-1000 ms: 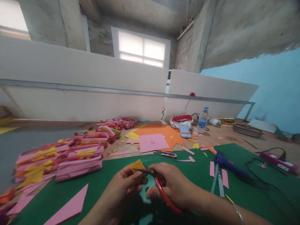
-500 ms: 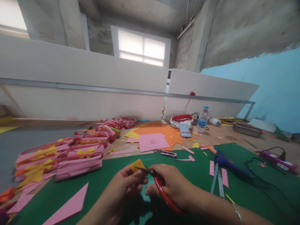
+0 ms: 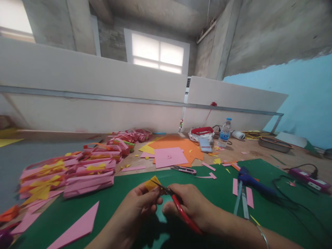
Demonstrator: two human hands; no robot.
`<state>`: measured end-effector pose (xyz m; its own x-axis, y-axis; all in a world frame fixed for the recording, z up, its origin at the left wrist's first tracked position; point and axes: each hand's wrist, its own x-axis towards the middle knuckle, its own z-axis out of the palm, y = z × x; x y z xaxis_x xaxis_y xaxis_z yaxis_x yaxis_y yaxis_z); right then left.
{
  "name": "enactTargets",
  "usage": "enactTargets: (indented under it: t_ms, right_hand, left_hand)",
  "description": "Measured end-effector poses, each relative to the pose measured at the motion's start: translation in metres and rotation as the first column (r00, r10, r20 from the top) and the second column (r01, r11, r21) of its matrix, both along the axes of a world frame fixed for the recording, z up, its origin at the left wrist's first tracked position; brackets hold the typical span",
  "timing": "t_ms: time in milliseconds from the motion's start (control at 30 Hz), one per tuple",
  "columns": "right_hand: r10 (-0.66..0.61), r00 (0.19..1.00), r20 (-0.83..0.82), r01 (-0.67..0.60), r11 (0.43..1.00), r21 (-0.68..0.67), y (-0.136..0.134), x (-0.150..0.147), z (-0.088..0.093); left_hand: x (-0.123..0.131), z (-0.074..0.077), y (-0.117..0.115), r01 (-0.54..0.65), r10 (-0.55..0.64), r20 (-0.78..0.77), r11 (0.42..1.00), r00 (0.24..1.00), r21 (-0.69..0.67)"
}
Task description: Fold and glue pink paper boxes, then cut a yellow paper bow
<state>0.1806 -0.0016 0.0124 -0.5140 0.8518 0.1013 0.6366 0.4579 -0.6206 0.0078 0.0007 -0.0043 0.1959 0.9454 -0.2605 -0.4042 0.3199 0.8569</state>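
Note:
Above the green mat [image 3: 124, 193], my left hand [image 3: 142, 204] pinches a small yellow paper piece [image 3: 152, 183] between thumb and fingers. My right hand [image 3: 189, 204] is wrapped round the red-handled scissors [image 3: 184, 212]. Their dark blades point left and lie across the yellow piece, close to my left fingertips. Whether the blades are apart is hard to tell. Just beyond the hands rests a pair of snips [image 3: 184, 169] near the pink sheet [image 3: 169, 157], which lies on orange sheets [image 3: 194, 157].
Pink folded pieces with yellow bows [image 3: 88, 181] are piled at the left. A pink triangle [image 3: 77, 226] lies front left. To the right are a blue glue gun [image 3: 256, 183], its cable and a purple power strip [image 3: 308, 180]. A water bottle [image 3: 224, 133] stands at the back.
The scissor blades have tilted upward and now cross the face of the yellow piece. Both hands stay nearly in place, and the whole view has shifted slightly.

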Motion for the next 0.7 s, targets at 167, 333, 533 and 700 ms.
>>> enactTargets:
  t_ms: [167,333,533,700]
  right_hand:
    - [-0.029,0.999,0.045,0.027,0.999,0.038,0.000,0.001,0.003]
    - [-0.067,0.991,0.114,0.055,0.993,0.104,0.001,0.001,0.004]
    - [-0.091,0.982,0.164,0.060,0.981,0.183,0.002,0.002,0.005]
    - [-0.114,0.974,0.195,0.070,0.973,0.218,0.004,0.004,0.003]
  left_hand:
    - [0.000,0.004,-0.001,-0.037,0.037,-0.021,0.999,0.999,-0.004]
    - [0.000,0.005,-0.001,-0.039,0.039,-0.028,0.999,0.999,0.011]
    - [0.001,0.008,-0.003,-0.042,0.042,-0.021,0.999,0.999,0.007]
    - [0.002,0.012,-0.003,-0.062,0.062,-0.034,0.998,0.997,-0.011]
